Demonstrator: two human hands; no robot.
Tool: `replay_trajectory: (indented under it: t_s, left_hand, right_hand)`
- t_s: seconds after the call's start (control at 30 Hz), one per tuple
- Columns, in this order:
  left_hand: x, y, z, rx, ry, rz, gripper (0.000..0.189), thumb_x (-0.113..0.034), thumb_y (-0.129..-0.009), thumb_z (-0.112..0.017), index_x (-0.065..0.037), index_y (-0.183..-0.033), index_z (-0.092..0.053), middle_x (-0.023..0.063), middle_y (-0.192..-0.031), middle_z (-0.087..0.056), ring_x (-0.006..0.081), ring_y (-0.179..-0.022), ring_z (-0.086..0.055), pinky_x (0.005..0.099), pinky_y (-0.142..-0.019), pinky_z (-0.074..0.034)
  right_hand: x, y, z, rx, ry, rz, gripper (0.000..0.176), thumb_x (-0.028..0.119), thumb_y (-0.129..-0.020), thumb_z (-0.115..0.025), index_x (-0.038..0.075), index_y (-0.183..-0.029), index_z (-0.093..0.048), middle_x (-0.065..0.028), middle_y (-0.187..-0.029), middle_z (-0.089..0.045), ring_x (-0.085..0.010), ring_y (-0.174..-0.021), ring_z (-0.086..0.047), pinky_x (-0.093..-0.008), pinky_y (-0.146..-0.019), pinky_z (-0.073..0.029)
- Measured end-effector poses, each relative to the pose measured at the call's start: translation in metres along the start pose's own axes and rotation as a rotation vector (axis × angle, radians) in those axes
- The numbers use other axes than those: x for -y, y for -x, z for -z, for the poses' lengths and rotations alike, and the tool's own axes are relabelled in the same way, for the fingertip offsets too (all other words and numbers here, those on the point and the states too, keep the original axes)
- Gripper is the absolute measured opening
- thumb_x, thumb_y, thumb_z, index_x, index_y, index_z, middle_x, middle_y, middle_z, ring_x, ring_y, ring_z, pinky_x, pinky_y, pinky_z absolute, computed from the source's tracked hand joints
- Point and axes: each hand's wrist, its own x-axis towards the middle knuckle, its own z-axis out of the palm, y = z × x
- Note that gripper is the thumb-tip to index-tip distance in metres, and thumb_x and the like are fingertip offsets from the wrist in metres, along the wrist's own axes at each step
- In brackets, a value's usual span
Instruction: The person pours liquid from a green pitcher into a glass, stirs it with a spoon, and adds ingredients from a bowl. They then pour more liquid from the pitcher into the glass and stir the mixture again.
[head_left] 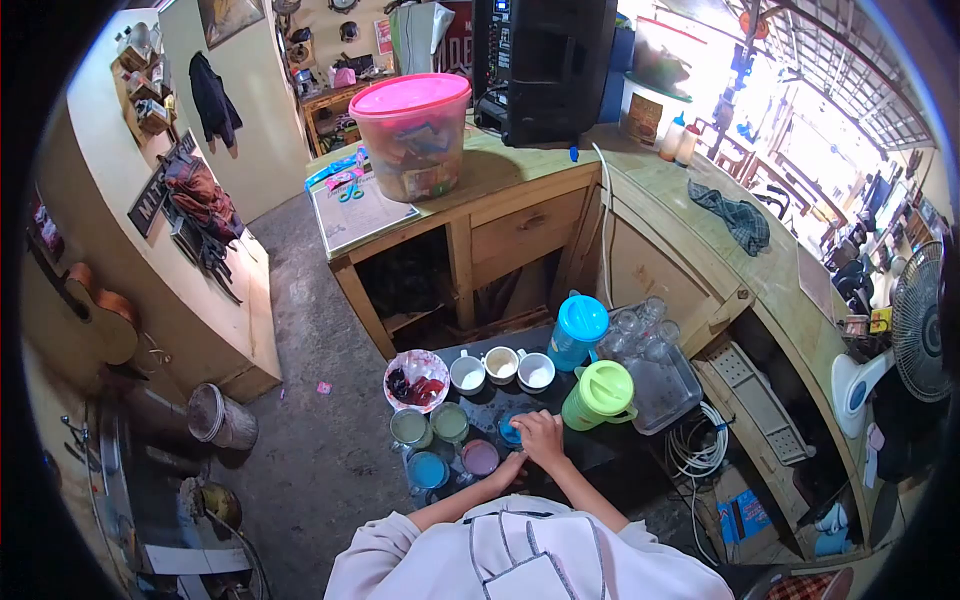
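Observation:
My right hand point(542, 437) is closed, its fingers curled over the right side of a glass of blue liquid point(511, 430). Whatever its fingers grip is hidden. Just below, my left hand point(507, 472) reaches in with fingers drawn together, close under the right hand; I cannot make out what is in them. To the left stand two glasses of pale greenish liquid point(430, 424), a glass of pink liquid point(480, 457) and another blue one point(428, 470). Behind them are three white cups point(501, 364) with pale contents and a bowl point(416, 381) holding dark and red pieces.
A blue pitcher point(578, 333) and a green pitcher point(600, 394) stand right of the cups, beside a clear tub point(668, 392) with upturned glasses. The wooden counter point(530, 180) bears a pink-lidded bucket point(412, 140) and a black speaker point(545, 70). A fan point(915, 325) is at right.

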Motion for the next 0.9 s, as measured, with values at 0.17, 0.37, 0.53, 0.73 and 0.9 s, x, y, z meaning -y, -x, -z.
replay_trajectory:
  t_s: [0.17, 0.37, 0.53, 0.73, 0.9]
  left_hand:
    - [-0.047, 0.038, -0.020, -0.097, 0.131, 0.041, 0.050, -0.050, -0.090, -0.031, -0.008, -0.115, -0.043, 0.0073, -0.097, -0.048, 0.0163, -0.077, -0.050, 0.0314, -0.065, -0.046]
    - [-0.027, 0.025, -0.015, -0.119, 0.176, 0.014, 0.047, -0.047, -0.092, -0.030, -0.007, -0.113, -0.044, 0.0074, -0.091, -0.051, 0.0159, -0.073, -0.052, 0.0295, -0.062, -0.046]
    - [0.005, 0.000, -0.006, -0.079, 0.171, -0.118, 0.046, -0.046, -0.092, -0.031, -0.007, -0.111, -0.045, 0.0068, -0.088, -0.051, 0.0163, -0.072, -0.052, 0.0293, -0.062, -0.045]
    - [-0.021, 0.020, -0.012, -0.157, 0.033, -0.107, 0.047, -0.047, -0.092, -0.031, -0.006, -0.109, -0.047, 0.0060, -0.093, -0.050, 0.0167, -0.077, -0.050, 0.0305, -0.066, -0.043]
    - [-0.043, 0.036, -0.020, -0.195, 0.043, -0.023, 0.045, -0.045, -0.092, -0.030, -0.007, -0.110, -0.047, 0.0059, -0.092, -0.050, 0.0165, -0.077, -0.049, 0.0304, -0.066, -0.042]
  right_hand:
    - [0.004, -0.003, 0.002, -0.085, 0.048, -0.008, 0.004, 0.018, -0.074, -0.062, 0.018, -0.074, -0.066, 0.0016, -0.069, -0.056, -0.0187, -0.070, -0.051, -0.0359, -0.063, -0.032]
    - [0.004, 0.001, 0.005, -0.025, 0.139, -0.022, 0.004, 0.019, -0.074, -0.062, 0.019, -0.076, -0.065, 0.0014, -0.068, -0.055, -0.0191, -0.070, -0.050, -0.0360, -0.063, -0.032]
    - [-0.002, 0.004, -0.001, -0.011, 0.051, -0.029, 0.005, 0.020, -0.075, -0.061, 0.019, -0.076, -0.066, 0.0012, -0.067, -0.053, -0.0195, -0.070, -0.049, -0.0362, -0.063, -0.033]
    - [-0.005, 0.003, -0.006, -0.033, -0.016, -0.027, 0.005, 0.019, -0.074, -0.061, 0.019, -0.075, -0.066, 0.0009, -0.067, -0.053, -0.0199, -0.068, -0.049, -0.0357, -0.063, -0.033]
    - [-0.002, -0.002, 0.001, -0.049, 0.024, -0.018, 0.005, 0.019, -0.074, -0.061, 0.019, -0.075, -0.066, 0.0007, -0.067, -0.053, -0.0194, -0.069, -0.050, -0.0358, -0.063, -0.032]
